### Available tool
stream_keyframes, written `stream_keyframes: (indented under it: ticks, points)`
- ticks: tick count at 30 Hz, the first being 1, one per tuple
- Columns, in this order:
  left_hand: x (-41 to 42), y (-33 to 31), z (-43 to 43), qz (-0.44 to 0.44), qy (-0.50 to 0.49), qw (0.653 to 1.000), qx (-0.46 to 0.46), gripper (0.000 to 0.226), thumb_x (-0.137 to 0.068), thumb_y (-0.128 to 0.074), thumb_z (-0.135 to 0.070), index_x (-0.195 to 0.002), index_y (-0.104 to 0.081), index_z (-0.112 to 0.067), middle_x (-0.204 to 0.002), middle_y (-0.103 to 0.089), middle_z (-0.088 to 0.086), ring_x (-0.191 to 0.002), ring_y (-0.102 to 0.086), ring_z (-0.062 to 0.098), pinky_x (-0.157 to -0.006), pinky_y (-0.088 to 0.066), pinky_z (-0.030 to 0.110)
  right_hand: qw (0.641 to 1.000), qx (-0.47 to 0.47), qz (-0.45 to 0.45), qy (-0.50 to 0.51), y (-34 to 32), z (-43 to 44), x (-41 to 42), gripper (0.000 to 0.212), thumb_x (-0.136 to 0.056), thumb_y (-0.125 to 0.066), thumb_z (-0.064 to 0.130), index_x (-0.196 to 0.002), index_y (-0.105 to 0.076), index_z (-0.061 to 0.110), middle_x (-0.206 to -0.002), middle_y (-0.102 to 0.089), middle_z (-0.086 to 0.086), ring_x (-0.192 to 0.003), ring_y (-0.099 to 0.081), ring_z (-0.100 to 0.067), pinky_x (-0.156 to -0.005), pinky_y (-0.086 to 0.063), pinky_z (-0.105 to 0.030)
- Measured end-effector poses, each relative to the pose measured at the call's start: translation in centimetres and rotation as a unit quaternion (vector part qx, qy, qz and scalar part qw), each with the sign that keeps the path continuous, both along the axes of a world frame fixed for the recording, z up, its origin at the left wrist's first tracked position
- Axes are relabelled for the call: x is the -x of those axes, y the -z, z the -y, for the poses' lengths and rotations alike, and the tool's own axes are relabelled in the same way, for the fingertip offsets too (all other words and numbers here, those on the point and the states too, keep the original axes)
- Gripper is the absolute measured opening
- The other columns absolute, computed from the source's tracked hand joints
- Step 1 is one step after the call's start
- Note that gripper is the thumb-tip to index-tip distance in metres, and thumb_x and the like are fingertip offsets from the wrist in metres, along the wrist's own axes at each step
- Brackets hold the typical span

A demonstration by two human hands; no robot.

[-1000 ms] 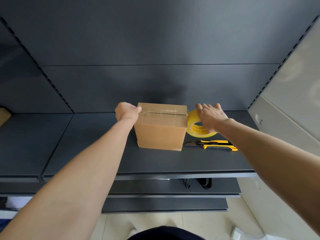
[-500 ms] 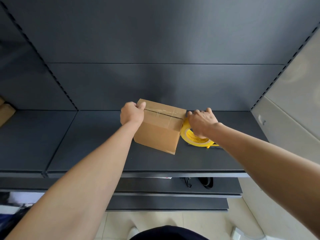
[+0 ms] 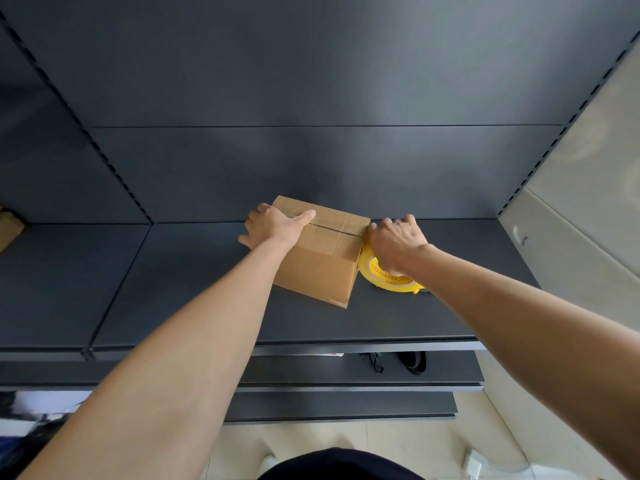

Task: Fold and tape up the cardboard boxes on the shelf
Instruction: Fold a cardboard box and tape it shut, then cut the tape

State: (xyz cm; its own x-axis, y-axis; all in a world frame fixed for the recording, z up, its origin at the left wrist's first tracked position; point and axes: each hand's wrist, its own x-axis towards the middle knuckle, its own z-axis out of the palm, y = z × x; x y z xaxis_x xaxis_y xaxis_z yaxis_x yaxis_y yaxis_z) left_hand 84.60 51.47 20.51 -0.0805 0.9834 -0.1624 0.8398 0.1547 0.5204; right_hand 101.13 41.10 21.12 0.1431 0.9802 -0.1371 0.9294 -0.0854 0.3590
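Note:
A brown cardboard box (image 3: 317,271) stands on the dark shelf (image 3: 173,289), turned at an angle, with clear tape along its closed top seam. My left hand (image 3: 273,225) grips the box's upper left edge, thumb lying over the top and fingers down the left side. My right hand (image 3: 394,240) curls over a yellow tape roll (image 3: 391,282) that stands against the box's right side, just below the right end of the seam. My hand and forearm hide most of the roll.
A piece of cardboard (image 3: 8,226) shows at the far left on the neighbouring shelf bay. Black items (image 3: 412,362) lie on the lower shelf under the front edge. A pale wall panel (image 3: 571,237) bounds the shelf on the right.
The box has been turned so its near corner points toward me. My right hand brought the tape roll against the box's right side. The yellow knife is now hidden behind my forearm.

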Motion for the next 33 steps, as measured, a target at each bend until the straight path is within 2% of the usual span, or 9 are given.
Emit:
stream_keyframes:
  ticks: [6,11,16,19,22,24,27,30,33]
  points:
    - [-0.5,0.5,0.0,-0.033,-0.012,0.999,-0.029,0.086,-0.077,-0.051,-0.072,-0.13,-0.042,-0.005,-0.135,-0.046,0.012,-0.126,-0.041,0.028,-0.097,-0.031,0.043,1.0,0.002,-0.009,0.006,-0.3,0.2,0.3,0.028,-0.087,-0.05,0.013,-0.114,-0.047,0.01,-0.108,-0.055,-0.007,-0.101,-0.058,-0.028,-0.081,-0.031,-0.035]
    - [-1.0,0.9,-0.3,-0.066,-0.006,0.997,-0.034,0.071,-0.092,-0.036,-0.061,-0.134,-0.038,-0.004,-0.139,-0.042,0.013,-0.13,-0.034,0.029,-0.099,-0.029,0.042,0.999,0.02,-0.023,0.017,-0.7,0.5,0.8,0.03,-0.086,-0.051,0.014,-0.114,-0.045,0.01,-0.109,-0.054,-0.007,-0.102,-0.057,-0.028,-0.083,-0.031,-0.035]
    - [-0.3,0.9,-1.4,-0.061,0.016,0.998,-0.027,0.07,-0.091,-0.038,-0.061,-0.134,-0.04,-0.006,-0.139,-0.043,0.01,-0.13,-0.033,0.029,-0.098,-0.028,0.042,0.992,0.049,-0.105,0.041,-0.6,0.9,1.4,0.041,-0.082,-0.054,0.024,-0.12,-0.044,0.012,-0.098,-0.045,-0.005,-0.097,-0.054,-0.029,-0.082,-0.031,-0.036]
    - [0.3,0.8,-1.8,-0.07,0.028,0.996,-0.036,0.07,-0.091,-0.038,-0.062,-0.133,-0.042,-0.008,-0.138,-0.041,0.01,-0.128,-0.032,0.03,-0.099,-0.027,0.043,0.94,0.089,-0.314,0.102,-1.6,1.2,0.8,0.049,-0.08,-0.059,0.039,-0.124,-0.047,0.02,-0.11,-0.054,-0.003,-0.102,-0.054,-0.026,-0.086,-0.043,-0.038]
    - [0.5,0.8,-1.4,-0.109,0.042,0.982,-0.146,0.062,-0.091,-0.047,-0.056,-0.128,-0.049,-0.008,-0.132,-0.043,0.012,-0.123,-0.037,0.03,-0.102,-0.028,0.043,0.857,0.085,-0.488,0.14,-2.4,1.3,0.3,0.034,-0.085,-0.058,0.044,-0.115,-0.062,0.029,-0.109,-0.064,0.003,-0.098,-0.058,-0.018,-0.081,-0.046,-0.033]
    - [0.4,0.9,-0.9,-0.132,0.08,0.964,-0.218,0.053,-0.091,-0.052,-0.049,-0.124,-0.052,-0.008,-0.127,-0.052,0.011,-0.119,-0.045,0.029,-0.101,-0.032,0.042,0.837,0.061,-0.518,0.164,-2.3,1.3,0.3,0.031,-0.09,-0.055,0.043,-0.113,-0.066,0.027,-0.109,-0.065,0.001,-0.099,-0.058,-0.02,-0.085,-0.048,-0.035]
    - [0.7,0.8,-0.7,-0.162,0.16,0.949,-0.22,0.06,-0.092,-0.043,-0.056,-0.126,-0.055,-0.008,-0.131,-0.055,0.012,-0.123,-0.047,0.029,-0.109,-0.028,0.044,0.823,0.04,-0.532,0.197,-1.8,1.1,0.7,0.031,-0.089,-0.059,0.04,-0.113,-0.068,0.022,-0.11,-0.065,-0.002,-0.101,-0.059,-0.023,-0.091,-0.049,-0.039]
    - [1.0,0.4,-0.5,-0.198,0.222,0.945,-0.138,0.093,-0.081,-0.031,-0.078,-0.142,-0.039,-0.007,-0.149,-0.036,0.011,-0.141,-0.026,0.027,-0.115,-0.008,0.05,0.799,0.038,-0.557,0.223,-1.7,0.6,1.4,0.032,-0.086,-0.064,0.037,-0.113,-0.068,0.018,-0.111,-0.065,-0.004,-0.101,-0.06,-0.025,-0.094,-0.048,-0.041]
    - [1.1,-0.2,-0.1,-0.213,0.247,0.941,-0.09,0.101,-0.08,-0.029,-0.081,-0.149,-0.022,-0.007,-0.157,-0.018,0.01,-0.145,-0.009,0.026,-0.115,-0.004,0.05,0.772,0.045,-0.581,0.253,-1.6,0.0,2.2,0.034,-0.085,-0.067,0.032,-0.112,-0.065,0.012,-0.108,-0.066,-0.009,-0.098,-0.063,-0.029,-0.094,-0.05,-0.046]
